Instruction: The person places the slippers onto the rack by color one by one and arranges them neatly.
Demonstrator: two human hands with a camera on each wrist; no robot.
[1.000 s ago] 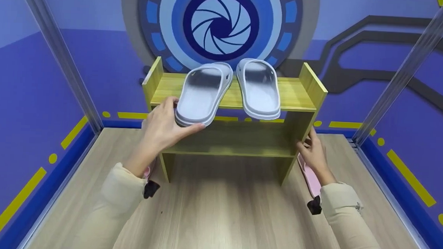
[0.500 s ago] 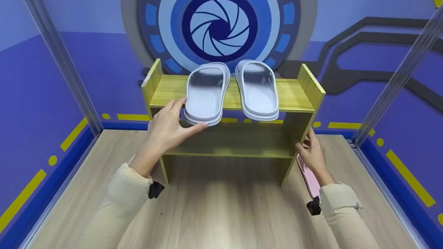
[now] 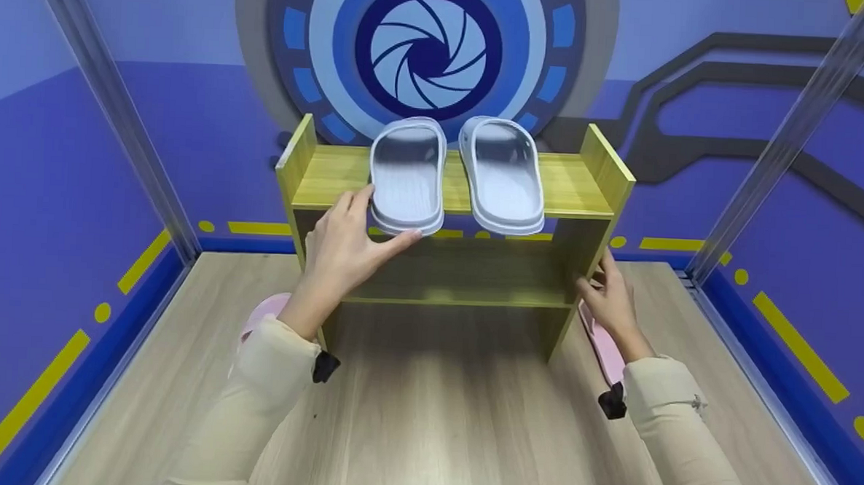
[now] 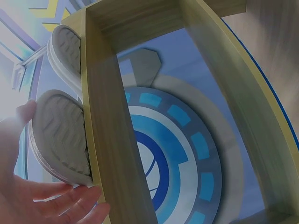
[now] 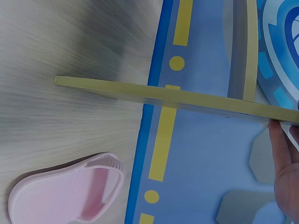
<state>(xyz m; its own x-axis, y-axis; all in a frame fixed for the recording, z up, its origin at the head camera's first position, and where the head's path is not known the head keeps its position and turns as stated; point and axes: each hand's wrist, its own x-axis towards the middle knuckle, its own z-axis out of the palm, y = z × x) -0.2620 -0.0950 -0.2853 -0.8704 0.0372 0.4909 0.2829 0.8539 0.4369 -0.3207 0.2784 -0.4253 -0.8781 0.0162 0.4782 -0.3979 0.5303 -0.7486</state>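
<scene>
Two light grey slippers lie on the top shelf of a yellowish wooden shoe rack (image 3: 467,277), heels toward me and jutting past its front edge. My left hand (image 3: 344,249) holds the left grey slipper (image 3: 407,179) by the heel, thumb at the back end and fingers along its left side. In the left wrist view, the patterned sole of this slipper (image 4: 63,135) shows beyond the shelf edge. Beside it, with a small gap, sits the right grey slipper (image 3: 508,176). My right hand (image 3: 614,305) grips the rack's right side panel; some of its fingers are hidden.
A pink slipper (image 3: 606,345) lies on the wooden surface (image 3: 438,425) right of the rack. Another pink slipper (image 3: 267,308) is partly hidden behind my left forearm. Blue-purple walls with metal posts (image 3: 787,134) enclose the back and sides.
My left hand has moved right and slightly up, turning the left grey slipper straighter and closer to the other one. The left pink slipper has come further into sight. My right hand stays put.
</scene>
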